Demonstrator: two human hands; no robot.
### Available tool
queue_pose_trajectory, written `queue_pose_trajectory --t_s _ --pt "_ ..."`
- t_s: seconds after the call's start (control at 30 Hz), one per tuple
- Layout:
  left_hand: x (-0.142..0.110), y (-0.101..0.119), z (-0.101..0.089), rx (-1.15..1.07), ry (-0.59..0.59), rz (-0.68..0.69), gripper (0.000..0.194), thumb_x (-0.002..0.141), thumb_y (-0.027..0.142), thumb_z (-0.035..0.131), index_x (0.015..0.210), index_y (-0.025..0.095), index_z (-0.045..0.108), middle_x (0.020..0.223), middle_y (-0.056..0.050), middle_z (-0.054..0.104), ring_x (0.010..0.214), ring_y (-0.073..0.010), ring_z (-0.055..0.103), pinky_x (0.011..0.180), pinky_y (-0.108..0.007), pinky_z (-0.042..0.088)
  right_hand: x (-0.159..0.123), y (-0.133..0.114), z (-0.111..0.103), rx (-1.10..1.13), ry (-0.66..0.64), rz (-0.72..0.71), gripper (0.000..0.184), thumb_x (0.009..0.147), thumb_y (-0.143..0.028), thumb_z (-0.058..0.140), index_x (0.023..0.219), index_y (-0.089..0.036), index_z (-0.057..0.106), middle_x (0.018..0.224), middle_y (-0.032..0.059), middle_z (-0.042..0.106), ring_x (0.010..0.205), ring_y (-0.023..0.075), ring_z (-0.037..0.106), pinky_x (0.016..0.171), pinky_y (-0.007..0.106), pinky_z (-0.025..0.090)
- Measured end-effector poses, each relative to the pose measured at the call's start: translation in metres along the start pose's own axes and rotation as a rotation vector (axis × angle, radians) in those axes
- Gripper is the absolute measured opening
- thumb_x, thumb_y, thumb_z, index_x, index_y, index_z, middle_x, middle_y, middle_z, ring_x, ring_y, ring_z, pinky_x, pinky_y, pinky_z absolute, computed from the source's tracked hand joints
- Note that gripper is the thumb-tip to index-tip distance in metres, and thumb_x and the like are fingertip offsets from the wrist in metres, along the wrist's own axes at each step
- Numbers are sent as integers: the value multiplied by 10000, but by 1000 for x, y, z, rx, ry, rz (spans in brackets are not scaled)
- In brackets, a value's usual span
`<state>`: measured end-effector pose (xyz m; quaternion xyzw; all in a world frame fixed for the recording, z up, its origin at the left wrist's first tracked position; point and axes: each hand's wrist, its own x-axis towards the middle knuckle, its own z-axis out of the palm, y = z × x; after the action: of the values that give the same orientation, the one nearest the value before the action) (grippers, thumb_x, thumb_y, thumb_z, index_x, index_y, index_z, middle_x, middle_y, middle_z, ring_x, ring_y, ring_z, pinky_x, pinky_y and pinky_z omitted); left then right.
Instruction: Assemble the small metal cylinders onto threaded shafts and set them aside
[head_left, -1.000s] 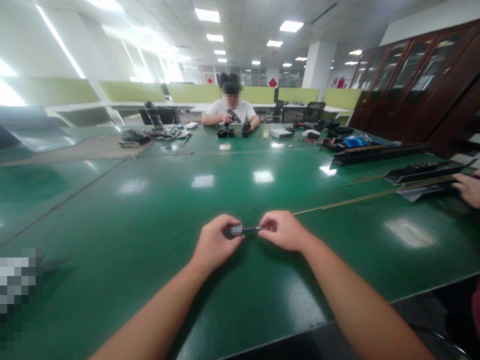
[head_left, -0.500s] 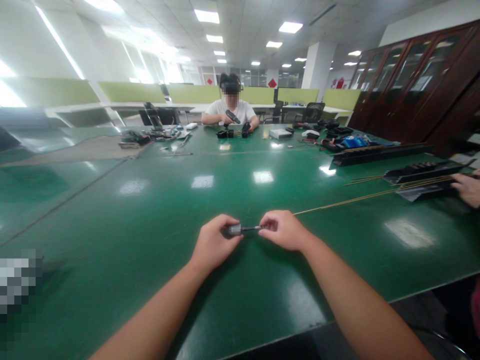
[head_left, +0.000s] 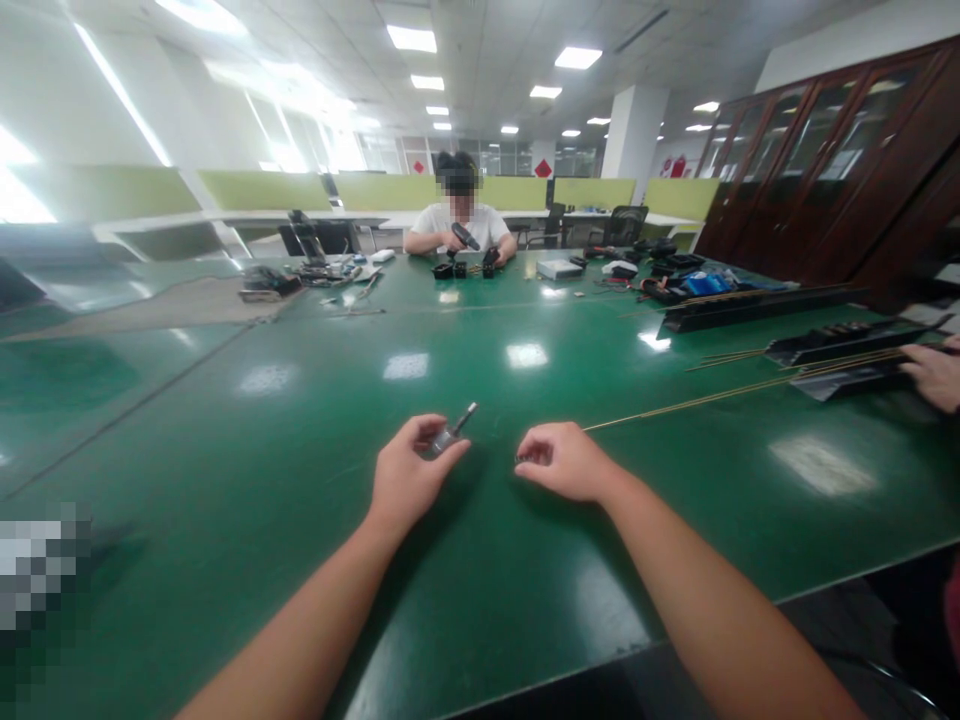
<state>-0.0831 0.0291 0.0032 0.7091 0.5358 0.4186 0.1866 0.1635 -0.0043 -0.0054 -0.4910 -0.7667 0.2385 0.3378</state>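
Observation:
Between the thumb and fingers of my left hand (head_left: 412,468) is a small grey metal cylinder with a thin shaft (head_left: 448,437). Its shaft points up and away to the right, with a pale tip. Part of the cylinder is hidden by my fingers. My right hand (head_left: 564,460) is closed in a pinch, a gap away from the shaft. Something small and dark shows at its fingertips, too little of it to name. Both hands are just above the green table (head_left: 480,560). Thin brass-coloured rods (head_left: 675,408) lie just beyond my right hand.
Black metal channels (head_left: 840,340) lie at the right, with another person's hand (head_left: 934,375) at the nearest one. Across the table a person (head_left: 461,225) holds a power drill (head_left: 465,237) over small black parts. Tools and cables (head_left: 315,268) clutter the far left.
My left hand has drawn back left, and the shaft has come away from my right fingertips and turned upward. My right hand has stayed nearly in place.

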Motion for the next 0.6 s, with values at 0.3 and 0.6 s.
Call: queue_pose_trajectory --t_s 0.3,0.6 --pt "3 -6 8 -340 -40 -129 474 684 461 803 988 155 607 919 -79 729 854 -202 707 849 -340 563 3 4 7 61 -44 60 127 749 -261 736 824 -159 720 694 2 667 615 113 573 573 218 418" --pt "-11 3 2 -340 -112 -146 453 676 439 826 948 173 579 875 -69 734 829 -211 719 809 -329 579 3 3 9 79 -42 70 150 741 -281 735 831 -161 723 703 7 675 618 111 573 567 218 415"
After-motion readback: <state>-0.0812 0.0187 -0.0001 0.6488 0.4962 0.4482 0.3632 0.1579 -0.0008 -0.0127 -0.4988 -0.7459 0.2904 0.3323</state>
